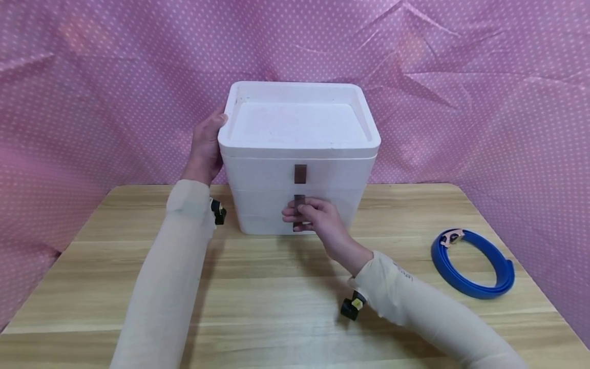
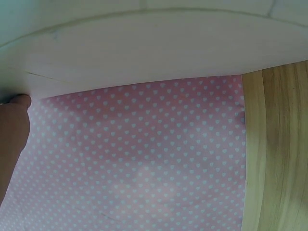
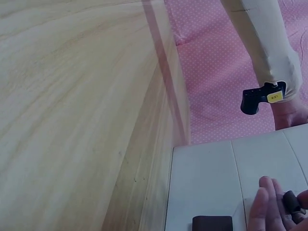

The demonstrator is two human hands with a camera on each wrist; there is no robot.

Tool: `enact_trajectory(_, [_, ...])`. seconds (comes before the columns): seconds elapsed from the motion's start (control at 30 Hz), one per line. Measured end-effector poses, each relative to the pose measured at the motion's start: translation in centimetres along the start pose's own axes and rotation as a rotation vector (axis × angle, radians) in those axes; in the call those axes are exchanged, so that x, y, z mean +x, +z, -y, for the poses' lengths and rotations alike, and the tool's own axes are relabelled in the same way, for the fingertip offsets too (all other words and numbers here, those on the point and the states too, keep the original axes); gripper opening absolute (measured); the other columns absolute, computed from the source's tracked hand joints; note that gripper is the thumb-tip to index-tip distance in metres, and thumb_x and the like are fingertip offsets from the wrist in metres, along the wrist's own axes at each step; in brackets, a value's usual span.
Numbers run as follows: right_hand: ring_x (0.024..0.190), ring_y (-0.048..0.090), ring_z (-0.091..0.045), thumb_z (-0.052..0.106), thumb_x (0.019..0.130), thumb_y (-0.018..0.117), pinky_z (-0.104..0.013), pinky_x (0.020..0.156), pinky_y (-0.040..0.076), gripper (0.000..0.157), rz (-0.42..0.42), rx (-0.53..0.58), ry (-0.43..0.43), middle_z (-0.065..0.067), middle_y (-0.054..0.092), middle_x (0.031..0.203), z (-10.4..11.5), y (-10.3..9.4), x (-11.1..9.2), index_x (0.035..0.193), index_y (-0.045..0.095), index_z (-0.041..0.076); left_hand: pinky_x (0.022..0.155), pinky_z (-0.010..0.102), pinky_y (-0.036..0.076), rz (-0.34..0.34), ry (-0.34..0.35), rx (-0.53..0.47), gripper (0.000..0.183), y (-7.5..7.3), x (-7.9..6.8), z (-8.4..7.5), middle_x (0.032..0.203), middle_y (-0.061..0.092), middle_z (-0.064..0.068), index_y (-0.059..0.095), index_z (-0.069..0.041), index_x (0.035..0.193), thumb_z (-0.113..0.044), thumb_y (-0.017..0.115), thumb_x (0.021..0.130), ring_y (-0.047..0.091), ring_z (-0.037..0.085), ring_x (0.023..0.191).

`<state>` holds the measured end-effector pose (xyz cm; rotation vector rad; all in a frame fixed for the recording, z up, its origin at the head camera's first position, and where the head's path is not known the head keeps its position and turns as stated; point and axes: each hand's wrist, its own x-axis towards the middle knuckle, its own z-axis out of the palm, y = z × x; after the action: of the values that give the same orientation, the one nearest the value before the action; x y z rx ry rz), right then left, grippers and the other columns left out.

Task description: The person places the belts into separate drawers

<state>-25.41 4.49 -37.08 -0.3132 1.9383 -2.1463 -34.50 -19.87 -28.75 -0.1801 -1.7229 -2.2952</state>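
Note:
A white box [image 1: 299, 171] with a recessed top stands near the back of the wooden table, with brown tabs down its front. On the box's left side rests my left hand [image 1: 207, 146], its thumb by the top rim; most of its fingers are hidden in the head view. My right hand [image 1: 320, 220] pinches a brown tab [image 3: 291, 202] at the middle of the front, between thumb and fingers. Another brown tab [image 1: 300, 173] sits above that hand. Lower down is a further tab [image 3: 211, 223], partly covered by the fingers in the head view.
A coiled blue belt [image 1: 475, 293] with a gold-coloured buckle [image 1: 451, 238] lies on the table [image 1: 276, 307] at the right. Pink dotted cloth [image 1: 138, 102] hangs behind the box and along both sides.

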Motion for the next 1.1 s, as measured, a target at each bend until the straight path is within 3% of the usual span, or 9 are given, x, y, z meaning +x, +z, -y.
enact_trajectory(0.3, [0.096,0.070,-0.031,0.013,0.099,0.051,-0.056,0.091,0.051,0.030,-0.004,-0.105,0.064,-0.020,0.071,0.103,0.2,-0.8,0.0,0.112,0.066,-0.010,0.099,0.035,0.048,-0.005,0.002,0.000,0.048,0.0,0.1,-0.1,0.137,0.057,0.008,0.057,-0.019,0.140,-0.027,0.054,0.092,0.054,0.026,0.121])
enact_trajectory(0.6, [0.097,0.068,-0.040,0.012,0.098,0.055,-0.050,0.087,0.055,0.033,0.047,-0.223,0.150,-0.026,0.069,0.105,-0.2,-3.2,-0.5,0.116,0.061,-0.015,0.099,0.034,0.048,-0.007,-0.002,-0.019,0.049,0.0,0.3,-0.1,0.138,0.057,0.008,0.057,-0.017,0.140,-0.025,0.054,0.092,0.053,0.026,0.122])
enact_trajectory(0.83, [0.099,0.066,-0.042,0.007,0.096,0.052,-0.047,0.084,0.056,0.034,0.115,-0.184,0.237,-0.033,0.064,0.108,-1.3,-4.6,-0.4,0.115,0.057,-0.020,0.099,0.035,0.048,-0.003,0.009,-0.012,0.048,0.0,0.2,-0.1,0.137,0.057,0.008,0.056,-0.017,0.140,-0.024,0.054,0.092,0.054,0.026,0.121])
enact_trajectory(1.1, [0.108,0.062,-0.042,0.009,0.097,0.054,-0.050,0.088,0.054,0.034,0.217,-0.141,0.290,-0.029,0.064,0.115,-1.7,-4.7,-0.4,0.120,0.056,-0.016,0.097,0.035,0.049,-0.008,0.001,0.000,0.046,-0.1,-0.2,0.1,0.135,0.059,0.007,0.058,-0.021,0.139,-0.027,0.054,0.093,0.055,0.026,0.119])
